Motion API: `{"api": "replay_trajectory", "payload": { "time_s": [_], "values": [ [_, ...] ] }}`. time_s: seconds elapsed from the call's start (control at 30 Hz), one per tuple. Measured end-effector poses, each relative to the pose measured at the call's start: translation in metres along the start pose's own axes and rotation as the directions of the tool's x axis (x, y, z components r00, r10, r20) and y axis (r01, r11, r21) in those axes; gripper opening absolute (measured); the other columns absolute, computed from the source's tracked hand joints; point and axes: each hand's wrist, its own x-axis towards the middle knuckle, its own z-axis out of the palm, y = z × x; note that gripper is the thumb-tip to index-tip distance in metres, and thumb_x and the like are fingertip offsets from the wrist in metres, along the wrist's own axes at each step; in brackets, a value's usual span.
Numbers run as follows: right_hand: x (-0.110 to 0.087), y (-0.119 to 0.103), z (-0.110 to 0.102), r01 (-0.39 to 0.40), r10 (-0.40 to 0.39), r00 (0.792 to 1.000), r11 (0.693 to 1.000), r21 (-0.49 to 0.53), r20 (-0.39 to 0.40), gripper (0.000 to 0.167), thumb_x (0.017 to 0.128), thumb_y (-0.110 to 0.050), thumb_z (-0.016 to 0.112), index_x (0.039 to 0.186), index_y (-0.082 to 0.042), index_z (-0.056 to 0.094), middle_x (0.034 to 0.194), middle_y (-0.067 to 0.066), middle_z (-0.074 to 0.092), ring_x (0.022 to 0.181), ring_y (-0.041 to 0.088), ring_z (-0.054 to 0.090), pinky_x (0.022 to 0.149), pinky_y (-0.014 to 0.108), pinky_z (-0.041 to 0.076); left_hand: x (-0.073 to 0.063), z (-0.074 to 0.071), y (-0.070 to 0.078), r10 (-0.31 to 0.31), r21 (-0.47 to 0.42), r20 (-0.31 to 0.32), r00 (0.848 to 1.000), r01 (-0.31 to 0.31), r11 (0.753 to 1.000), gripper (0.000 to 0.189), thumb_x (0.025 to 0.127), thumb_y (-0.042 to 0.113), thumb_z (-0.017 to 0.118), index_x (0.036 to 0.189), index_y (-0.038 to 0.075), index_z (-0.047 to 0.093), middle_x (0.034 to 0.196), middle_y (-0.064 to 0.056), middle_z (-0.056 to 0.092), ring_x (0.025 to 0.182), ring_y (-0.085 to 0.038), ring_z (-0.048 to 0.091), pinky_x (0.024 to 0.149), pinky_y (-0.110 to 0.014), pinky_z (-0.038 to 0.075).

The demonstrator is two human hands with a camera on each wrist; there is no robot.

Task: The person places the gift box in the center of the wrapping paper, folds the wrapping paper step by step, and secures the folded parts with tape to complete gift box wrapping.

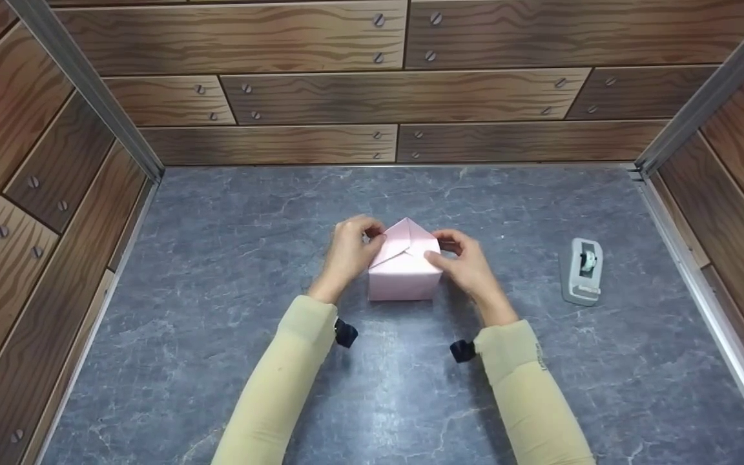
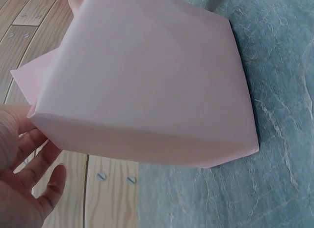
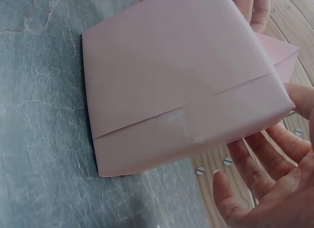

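Observation:
A box wrapped in pink paper [image 1: 401,284] stands on the table between the two hands. Its top shows folded paper, with a pointed flap [image 1: 414,229] at the far end; both wrist views show this flap sticking out past the box edge. At the top left edge, my left hand [image 1: 351,245] pinches the paper with thumb and forefinger, the other fingers loosely curled. My right hand [image 1: 469,261] holds the right side, thumb on the top edge and fingers along the side. A seam and a shiny patch like clear tape [image 3: 179,122] mark the near side.
A grey tape dispenser [image 1: 582,271] stands to the right of the right hand. Wood-patterned walls [image 1: 320,97] with metal edging enclose the marbled grey table [image 1: 230,258] at the back and both sides.

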Motion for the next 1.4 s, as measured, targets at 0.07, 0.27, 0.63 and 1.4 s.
{"api": "replay_trajectory", "payload": {
  "time_s": [0.07,0.27,0.63,1.4],
  "values": [
    [0.0,0.0,0.0,-0.004,0.004,1.0,1.0,-0.004,-0.003,0.043,0.087,-0.01,0.075,0.124,0.003,0.059,0.127,0.02,0.059,0.121,0.032,0.052,0.103,0.046,0.041,0.0,0.0,0.001,0.002,0.007,-0.001,1.0,-0.002,1.0,0.007,0.082,-0.001,0.072,0.079,0.006,0.072,0.079,-0.003,0.067,0.075,-0.016,0.062,0.068,-0.032,0.05],
    [-0.002,-0.003,0.0,-0.009,0.009,1.0,1.0,-0.005,-0.003,0.044,0.087,-0.01,0.075,0.125,0.004,0.059,0.127,0.021,0.058,0.122,0.033,0.052,0.102,0.046,0.041,0.002,-0.002,0.004,-0.02,0.03,0.012,1.0,0.02,0.999,0.006,0.081,0.002,0.072,0.079,0.008,0.072,0.077,-0.001,0.066,0.074,-0.016,0.061,0.068,-0.031,0.049],
    [-0.001,-0.002,0.0,-0.004,0.004,1.0,1.0,-0.002,0.007,0.045,0.088,-0.01,0.074,0.127,0.004,0.057,0.127,0.021,0.058,0.121,0.032,0.052,0.098,0.042,0.043,0.005,-0.002,0.01,-0.026,0.051,0.014,1.0,0.025,0.998,0.004,0.083,0.006,0.071,0.081,0.009,0.073,0.077,0.0,0.066,0.071,-0.013,0.061,0.066,-0.028,0.05],
    [-0.001,-0.003,0.001,0.016,-0.016,1.0,1.0,0.01,0.003,0.043,0.087,-0.007,0.074,0.124,0.006,0.058,0.125,0.023,0.059,0.12,0.034,0.053,0.102,0.051,0.04,0.011,0.0,0.023,0.032,-0.007,0.037,0.999,-0.031,0.999,0.004,0.088,0.008,0.069,0.088,0.005,0.072,0.082,-0.004,0.068,0.074,-0.015,0.062,0.068,-0.025,0.051]
  ]
}}
